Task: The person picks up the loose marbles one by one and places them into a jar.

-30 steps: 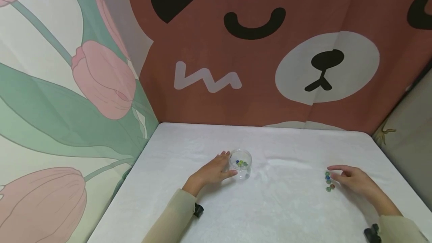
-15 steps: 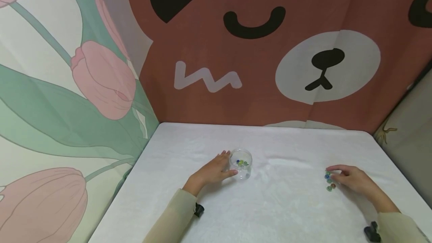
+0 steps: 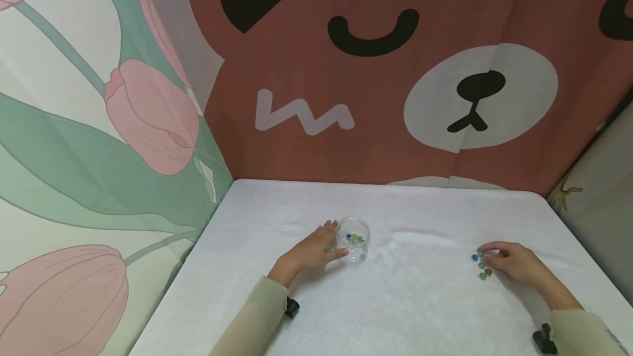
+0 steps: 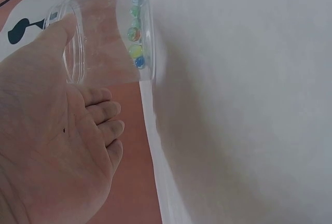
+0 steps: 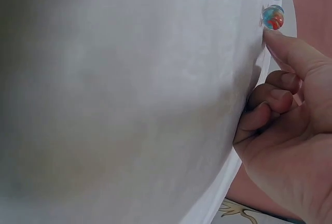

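A clear plastic jar (image 3: 353,254) stands upright on the white-covered table, several coloured marbles (image 4: 136,50) at its bottom. My left hand (image 3: 315,249) holds the jar from its left side; in the left wrist view the thumb lies at the rim, the lower fingers are loosely bent. To the right lies a small group of loose marbles: green, a blue marble (image 3: 475,257) and a reddish marble (image 3: 488,272). My right hand (image 3: 519,261) is over them, index finger and thumb at a green marble (image 3: 481,254). Whether they pinch it is unclear. Its other fingers are curled.
White cloth covers the table (image 3: 395,306). Behind it rises a brown bear-print backdrop (image 3: 371,81), with a tulip-print curtain (image 3: 148,120) at the left. Each wrist wears a small black device (image 3: 292,307).
The blue marble has shifted slightly left, away from the green ones. My right thumb and index finger have moved a little closer to the top green marble. My left hand and the jar stay put.
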